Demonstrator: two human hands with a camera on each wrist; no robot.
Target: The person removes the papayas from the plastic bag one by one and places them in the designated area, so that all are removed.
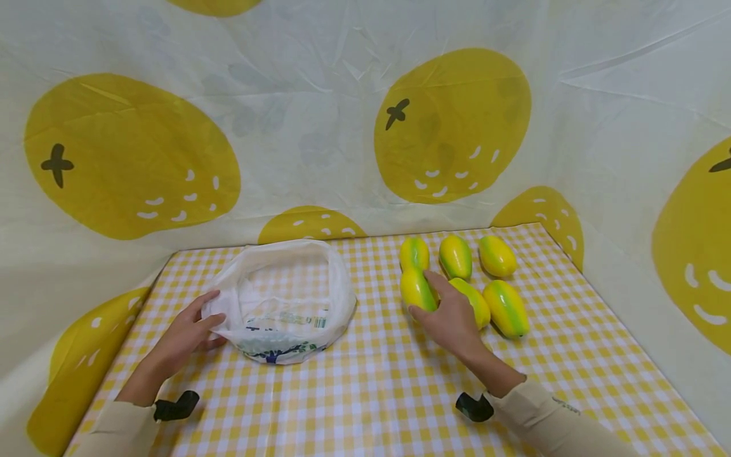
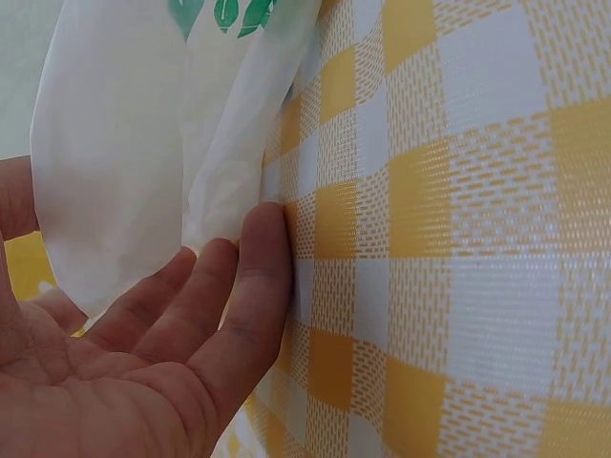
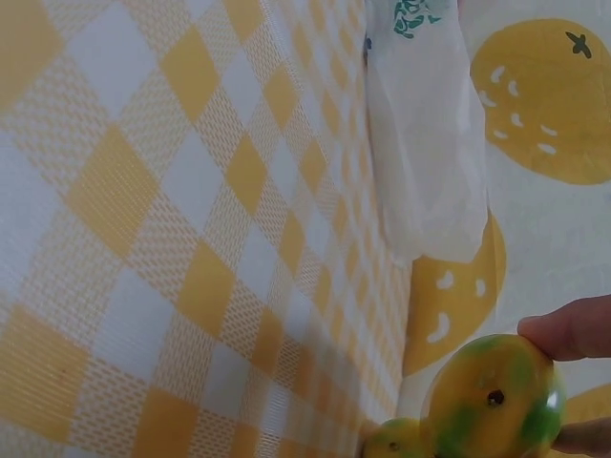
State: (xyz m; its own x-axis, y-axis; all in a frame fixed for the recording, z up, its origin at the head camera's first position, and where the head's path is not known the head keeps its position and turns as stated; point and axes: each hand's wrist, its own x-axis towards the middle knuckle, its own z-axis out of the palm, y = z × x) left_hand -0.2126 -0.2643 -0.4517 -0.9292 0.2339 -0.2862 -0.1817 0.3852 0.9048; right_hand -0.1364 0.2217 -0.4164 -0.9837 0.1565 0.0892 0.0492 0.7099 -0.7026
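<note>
On the left side of the table stands a white plastic bag [image 1: 339, 298], its mouth spread wide and its rim rolled outward. My left hand [image 1: 183, 333] holds the bag's left rim; in the left wrist view its fingers [image 2: 258, 277] lie along the outer wall, low by the tablecloth. To the right, my right hand [image 1: 454, 324] grips a glossy, papaya-like yellow fruit with green stripes [image 1: 415, 289] between thumb and fingers. The right wrist view shows that fruit's dark stem end [image 3: 492, 396]. Palm and wrist partly cover another such fruit [image 1: 473, 301].
More of these fruits surround the right hand: three in the back row, among them one at the right [image 1: 497, 256], and one in front [image 1: 506, 309]. A yellow-and-white checked cloth [image 1: 342, 406] covers the table. Fruit-printed curtains [image 1: 308, 127] enclose the back and sides.
</note>
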